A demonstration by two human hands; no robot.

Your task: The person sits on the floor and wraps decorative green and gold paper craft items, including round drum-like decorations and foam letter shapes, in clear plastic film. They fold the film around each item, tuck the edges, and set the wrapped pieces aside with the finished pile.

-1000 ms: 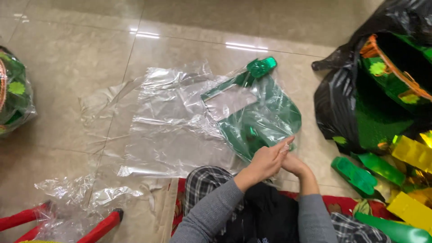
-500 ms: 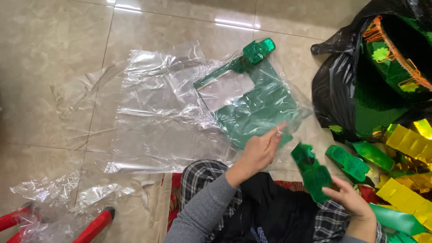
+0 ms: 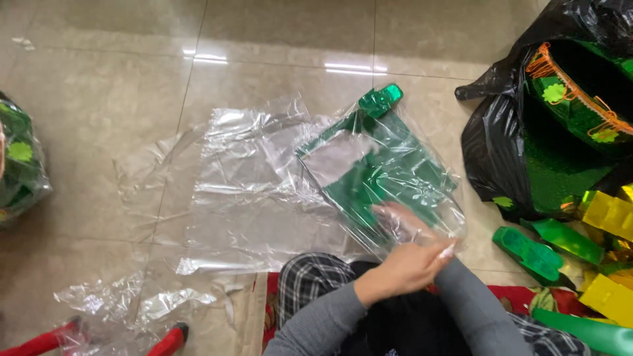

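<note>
A clear plastic bag (image 3: 422,142) lies on the tiled floor in front of my knees. Shiny green foil pieces (image 3: 369,191) are inside it, and one green end (image 3: 380,100) sticks out at the far side. My left hand (image 3: 399,269) pinches the bag's near edge. My right hand (image 3: 397,216) is mostly hidden behind it. The right fingers show through the plastic inside the bag, resting on the green foil. Whether they grip a piece is unclear.
Flat clear plastic bags (image 3: 250,191) spread to the left, with crumpled plastic (image 3: 112,300) and red legs (image 3: 46,339) nearer. At right, a black sack (image 3: 501,151) holds glittery green hats (image 3: 573,99); loose green (image 3: 531,250) and gold (image 3: 610,214) foil pieces lie beside it. A wrapped green bundle (image 3: 20,165) sits far left.
My right hand picked up a green foil piece from the right pile and brought it to the bag. Now its fingers are inside the bag, and my left hand holds the opening.
</note>
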